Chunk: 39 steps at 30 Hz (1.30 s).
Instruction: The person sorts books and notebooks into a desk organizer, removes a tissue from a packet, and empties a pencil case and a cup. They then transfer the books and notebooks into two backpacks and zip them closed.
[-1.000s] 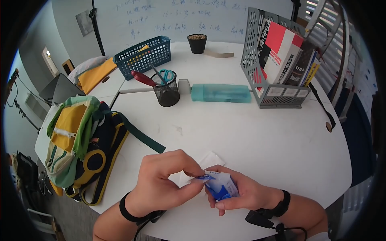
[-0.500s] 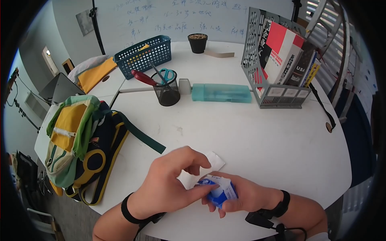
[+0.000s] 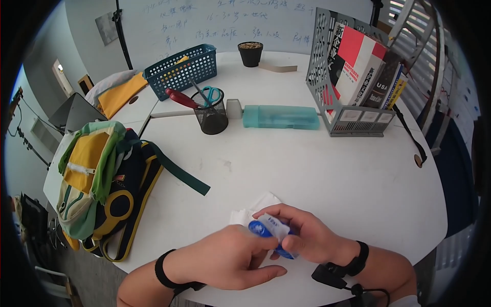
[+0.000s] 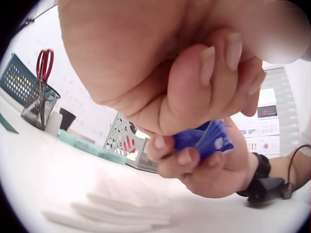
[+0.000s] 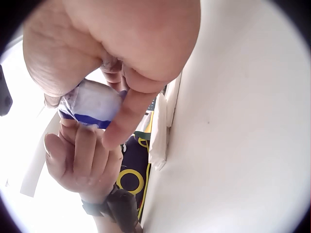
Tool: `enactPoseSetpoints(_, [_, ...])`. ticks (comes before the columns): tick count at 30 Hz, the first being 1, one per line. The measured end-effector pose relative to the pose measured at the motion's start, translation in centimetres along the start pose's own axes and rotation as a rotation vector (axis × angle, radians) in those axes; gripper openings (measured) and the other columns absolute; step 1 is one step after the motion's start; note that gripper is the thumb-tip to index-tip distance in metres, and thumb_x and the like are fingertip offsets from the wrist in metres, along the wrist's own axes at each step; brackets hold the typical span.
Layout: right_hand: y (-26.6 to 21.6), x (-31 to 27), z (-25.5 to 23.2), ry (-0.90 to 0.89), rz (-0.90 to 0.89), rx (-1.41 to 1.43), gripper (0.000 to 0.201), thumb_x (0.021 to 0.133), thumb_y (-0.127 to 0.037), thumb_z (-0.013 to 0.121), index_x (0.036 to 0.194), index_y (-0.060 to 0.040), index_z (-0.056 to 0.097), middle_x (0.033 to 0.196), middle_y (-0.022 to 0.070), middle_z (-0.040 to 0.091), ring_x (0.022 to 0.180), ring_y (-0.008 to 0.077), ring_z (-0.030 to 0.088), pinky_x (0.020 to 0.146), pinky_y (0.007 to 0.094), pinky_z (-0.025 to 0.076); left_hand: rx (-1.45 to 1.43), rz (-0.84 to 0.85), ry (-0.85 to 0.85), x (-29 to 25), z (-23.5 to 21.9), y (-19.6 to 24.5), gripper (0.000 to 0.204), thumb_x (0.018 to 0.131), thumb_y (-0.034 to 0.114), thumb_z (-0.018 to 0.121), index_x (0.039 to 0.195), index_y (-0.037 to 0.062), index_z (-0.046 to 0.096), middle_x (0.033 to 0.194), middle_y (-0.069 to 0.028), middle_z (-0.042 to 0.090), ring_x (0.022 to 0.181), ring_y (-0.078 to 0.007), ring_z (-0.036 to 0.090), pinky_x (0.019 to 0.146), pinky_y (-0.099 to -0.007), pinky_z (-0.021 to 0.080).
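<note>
My right hand [image 3: 317, 238] holds a small blue-and-white plastic tissue packet [image 3: 276, 228] above the table, thumb on the near side and fingers round the far side. Against the packet's left side presses my left hand [image 3: 230, 258], fingers curled, its thumb stretched out apart from the packet. In the left wrist view, several curled fingertips [image 4: 207, 63] show with nothing between them, and the blue plastic [image 4: 206, 141] sits right below the knuckles. The right wrist view shows the packet's pale underside [image 5: 95, 102] between my hands. Folded white tissues [image 3: 240, 216] lie on the table behind them.
A green, yellow and navy backpack [image 3: 110, 189] lies at the left, its strap reaching over the table. Farther back stand a mesh pen cup [image 3: 212, 120], a teal pencil case [image 3: 281, 117], a blue basket [image 3: 192, 66], a plant pot [image 3: 250, 55] and a grey book rack [image 3: 356, 129].
My left hand lets go of the packet's upper edge, turns palm-down and lowers, its fingers now curled against the packet's side. My right hand keeps hold and tilts the packet.
</note>
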State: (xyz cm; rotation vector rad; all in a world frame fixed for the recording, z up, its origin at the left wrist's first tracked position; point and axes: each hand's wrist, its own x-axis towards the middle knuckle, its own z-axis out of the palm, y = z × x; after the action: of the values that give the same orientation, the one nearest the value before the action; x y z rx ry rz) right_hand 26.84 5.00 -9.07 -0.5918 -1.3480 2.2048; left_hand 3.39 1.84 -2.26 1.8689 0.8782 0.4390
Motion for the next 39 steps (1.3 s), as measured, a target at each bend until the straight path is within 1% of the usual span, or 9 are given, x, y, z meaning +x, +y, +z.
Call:
enactPoseSetpoints(4, [-0.2,0.2,0.2,0.021,-0.107,-0.109,0.076,0.096,-0.044,0.081,0.150,-0.0001,0.050,0.127,0.0087,0.068,0.115,0.0152,0.065,0.095,0.0301,0.059,-0.009,0.070,-0.102,0.0,0.8,-1.1,0.019,0.102,0.017,0.078,0.114,0.0057,0.070,0.059,0.0021,0.046,0.052,-0.0162,0.046,0.055,-0.0331,0.038])
enactPoseSetpoints(10, [-0.3,-0.1,-0.1,0.058,0.032,-0.041,0.069,0.096,-0.037,0.084,0.146,0.0003,0.055,0.128,0.0092,0.068,0.117,0.0160,0.066,0.098,0.0302,0.058,0.209,0.053,-0.027,0.1,0.6,-1.1,0.024,0.100,0.023,0.073,0.110,0.0018,0.073,0.072,-0.0122,0.069,0.065,-0.0336,0.069,0.063,-0.0413,0.054])
enactPoseSetpoints(13, [0.1,0.2,-0.2,-0.004,-0.190,-0.241,0.060,0.099,-0.027,0.083,0.144,0.0007,0.056,0.126,0.0091,0.069,0.115,0.0158,0.067,0.095,0.0302,0.059,0.317,0.092,-0.007,0.0,0.5,-1.6,0.023,0.098,0.023,0.074,0.109,0.0035,0.075,0.074,-0.0137,0.071,0.066,-0.0364,0.070,0.064,-0.0432,0.057])
enactPoseSetpoints(16, [-0.4,0.2,-1.4,-0.012,-0.127,-0.210,0.053,0.098,-0.013,0.081,0.143,0.0002,0.056,0.127,0.0089,0.069,0.115,0.0161,0.067,0.095,0.0305,0.059,0.320,0.076,0.085,0.0,-0.1,-0.5,0.018,0.096,0.021,0.077,0.107,0.0069,0.076,0.063,-0.0083,0.065,0.055,-0.0305,0.065,0.056,-0.0387,0.053])
enactPoseSetpoints(20, [-1.0,0.3,-2.9,0.115,-0.073,0.206,0.069,0.085,-0.018,0.088,0.143,-0.0004,0.055,0.120,0.0138,0.070,0.115,0.0255,0.070,0.088,0.0387,0.064,0.113,0.163,0.502,-0.6,-1.7,-0.6,0.006,0.087,0.005,0.083,0.091,0.0057,0.078,0.046,0.0057,0.049,0.039,-0.0030,0.043,0.044,-0.0235,0.028])
enactPoseSetpoints(23, [-0.6,0.6,-4.8,-0.009,-0.148,0.453,0.075,0.088,-0.027,0.085,0.149,-0.0010,0.052,0.119,0.0121,0.069,0.114,0.0241,0.069,0.085,0.0374,0.064,0.195,0.013,0.412,-0.4,-2.4,-1.0,0.019,0.084,0.010,0.088,0.100,0.0039,0.079,0.059,-0.0009,0.062,0.051,-0.0101,0.058,0.050,-0.0271,0.042])
enactPoseSetpoints(25, [-0.3,0.7,-4.8,-0.078,-0.111,0.431,0.075,0.087,-0.025,0.085,0.150,-0.0009,0.051,0.120,0.0118,0.068,0.114,0.0241,0.069,0.084,0.0377,0.064,0.506,0.113,0.352,0.5,-2.0,-3.0,0.038,0.079,0.015,0.093,0.112,0.0031,0.078,0.094,-0.0085,0.074,0.082,-0.0213,0.072,0.070,-0.0338,0.057])
enactPoseSetpoints(28, [-0.1,0.4,-4.2,-0.169,-0.062,0.348,0.080,0.088,-0.018,0.083,0.157,-0.0003,0.046,0.124,0.0117,0.067,0.117,0.0240,0.067,0.084,0.0367,0.063,0.509,-0.098,0.178,0.4,-1.9,-3.3,0.051,0.078,0.020,0.091,0.123,0.0027,0.075,0.121,-0.0145,0.068,0.118,-0.0327,0.065,0.097,-0.0418,0.055])
enactPoseSetpoints(39, [-0.4,0.4,-3.9,-0.119,0.031,0.299,0.090,0.087,-0.003,0.081,0.164,-0.0010,0.036,0.134,0.0189,0.065,0.123,0.0292,0.067,0.085,0.0369,0.065,0.317,-0.071,0.194,-0.4,-4.6,-2.1,0.022,0.077,-0.001,0.086,0.095,0.0027,0.074,0.085,-0.0054,0.074,0.077,-0.0207,0.072,0.072,-0.0296,0.058])
